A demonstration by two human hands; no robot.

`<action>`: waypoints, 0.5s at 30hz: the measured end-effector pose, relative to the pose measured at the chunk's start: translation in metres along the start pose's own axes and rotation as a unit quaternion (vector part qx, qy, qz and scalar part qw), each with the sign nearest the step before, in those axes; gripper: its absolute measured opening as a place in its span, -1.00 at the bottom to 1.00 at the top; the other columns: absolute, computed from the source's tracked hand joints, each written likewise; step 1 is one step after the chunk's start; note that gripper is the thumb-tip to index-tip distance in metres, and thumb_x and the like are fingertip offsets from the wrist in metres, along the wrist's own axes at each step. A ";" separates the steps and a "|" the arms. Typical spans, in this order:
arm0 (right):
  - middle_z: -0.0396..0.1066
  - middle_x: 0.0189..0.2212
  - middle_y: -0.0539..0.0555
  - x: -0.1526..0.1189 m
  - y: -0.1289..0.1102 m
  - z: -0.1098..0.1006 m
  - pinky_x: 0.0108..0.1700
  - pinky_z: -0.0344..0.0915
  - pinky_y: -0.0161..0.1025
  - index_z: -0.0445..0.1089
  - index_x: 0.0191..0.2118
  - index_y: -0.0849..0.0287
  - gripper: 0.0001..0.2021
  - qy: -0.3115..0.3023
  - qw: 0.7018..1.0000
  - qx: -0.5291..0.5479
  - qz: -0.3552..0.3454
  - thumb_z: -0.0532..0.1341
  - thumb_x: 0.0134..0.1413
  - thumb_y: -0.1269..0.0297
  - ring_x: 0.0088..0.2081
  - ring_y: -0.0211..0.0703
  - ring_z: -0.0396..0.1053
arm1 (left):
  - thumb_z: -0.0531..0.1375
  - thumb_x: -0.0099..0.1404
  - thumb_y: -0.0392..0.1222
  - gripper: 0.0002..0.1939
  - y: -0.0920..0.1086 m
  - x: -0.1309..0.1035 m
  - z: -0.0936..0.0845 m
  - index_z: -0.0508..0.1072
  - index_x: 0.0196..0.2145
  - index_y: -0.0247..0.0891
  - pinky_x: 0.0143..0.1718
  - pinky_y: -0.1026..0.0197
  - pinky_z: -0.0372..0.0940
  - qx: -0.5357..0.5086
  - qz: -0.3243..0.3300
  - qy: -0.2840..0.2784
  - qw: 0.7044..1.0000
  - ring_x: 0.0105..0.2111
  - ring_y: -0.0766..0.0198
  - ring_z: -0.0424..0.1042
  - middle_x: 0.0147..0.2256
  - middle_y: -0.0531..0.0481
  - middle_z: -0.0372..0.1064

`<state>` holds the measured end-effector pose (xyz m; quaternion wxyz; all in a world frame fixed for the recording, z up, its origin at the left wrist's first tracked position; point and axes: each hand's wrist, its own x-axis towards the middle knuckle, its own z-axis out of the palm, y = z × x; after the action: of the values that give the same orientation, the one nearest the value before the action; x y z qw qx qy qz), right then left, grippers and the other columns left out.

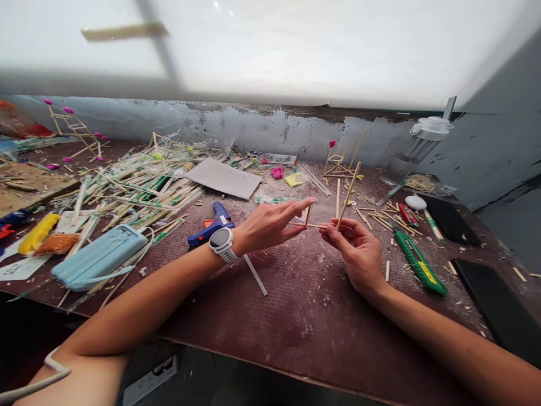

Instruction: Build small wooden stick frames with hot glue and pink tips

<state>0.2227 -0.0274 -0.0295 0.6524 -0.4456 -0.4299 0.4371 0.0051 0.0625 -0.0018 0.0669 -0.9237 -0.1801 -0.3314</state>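
My right hand (359,248) is closed, with thumb and fingers pinching a small frame of thin wooden sticks (349,194) at a joint. One long stick of it slants up from the grip, and another runs left toward my other hand. My left hand (274,223) has its fingers stretched out at the frame's left end, around a short upright stick (307,215). Whether those fingers touch the short stick I cannot tell. A blue glue gun (220,216) lies behind my left wrist, and a clear glue stick (256,275) is on the table below it.
Piled sticks (127,180) and a light blue pencil case (101,256) lie left. A grey board (224,177) is behind. At right are a green utility knife (418,262), a phone (499,304) and a clear bottle (418,149). Another stick structure (338,163) stands by the wall.
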 end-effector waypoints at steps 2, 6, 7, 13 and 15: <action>0.67 -0.24 0.07 0.000 0.000 0.000 0.02 0.62 0.05 0.54 -0.18 0.09 -0.64 0.000 1.000 0.000 0.002 0.56 -0.02 0.05 -0.16 -0.02 0.66 | 0.18 0.54 -0.09 -0.40 0.000 0.000 0.000 0.05 0.41 -0.15 -0.38 0.27 0.37 0.004 0.003 0.003 1.000 -0.24 0.24 0.59 -0.10 -0.05 0.56; 0.67 -0.25 0.07 -0.001 -0.002 0.001 0.00 0.63 0.00 0.55 -0.18 0.10 -0.63 0.006 1.000 0.005 0.006 0.57 -0.04 0.06 -0.18 -0.06 0.66 | 0.18 0.54 -0.09 -0.42 0.001 0.000 0.000 0.07 0.38 -0.17 -0.39 0.27 0.36 0.003 0.000 0.002 1.000 -0.29 0.26 0.58 -0.09 -0.06 0.56; 0.67 -0.26 0.07 -0.001 -0.002 0.001 -0.01 0.63 -0.01 0.55 -0.19 0.10 -0.64 0.007 1.000 0.006 0.006 0.57 -0.04 0.07 -0.19 -0.06 0.66 | 0.17 0.54 -0.09 -0.40 0.001 0.000 0.001 0.04 0.40 -0.17 -0.38 0.27 0.37 -0.001 -0.002 0.003 1.000 -0.30 0.27 0.58 -0.09 -0.06 0.56; 0.67 -0.26 0.07 -0.001 -0.002 0.001 0.00 0.63 0.02 0.55 -0.19 0.10 -0.65 0.008 1.000 0.003 0.001 0.56 -0.03 0.06 -0.17 -0.04 0.66 | 0.16 0.55 -0.09 -0.41 0.001 0.000 0.002 0.03 0.40 -0.18 -0.36 0.26 0.39 -0.004 0.008 0.015 1.000 -0.29 0.27 0.59 -0.12 -0.06 0.56; 0.67 -0.26 0.07 -0.001 -0.001 0.001 -0.01 0.63 0.04 0.55 -0.19 0.10 -0.65 0.006 1.000 -0.001 -0.004 0.56 -0.02 0.05 -0.17 -0.03 0.66 | 0.16 0.55 -0.09 -0.42 0.001 0.000 0.001 0.04 0.39 -0.19 -0.36 0.26 0.39 -0.007 0.009 0.019 1.000 -0.29 0.26 0.59 -0.11 -0.07 0.56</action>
<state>0.2218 -0.0284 -0.0280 0.6560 -0.4474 -0.4281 0.4316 0.0065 0.0618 -0.0025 0.0671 -0.9192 -0.1685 -0.3495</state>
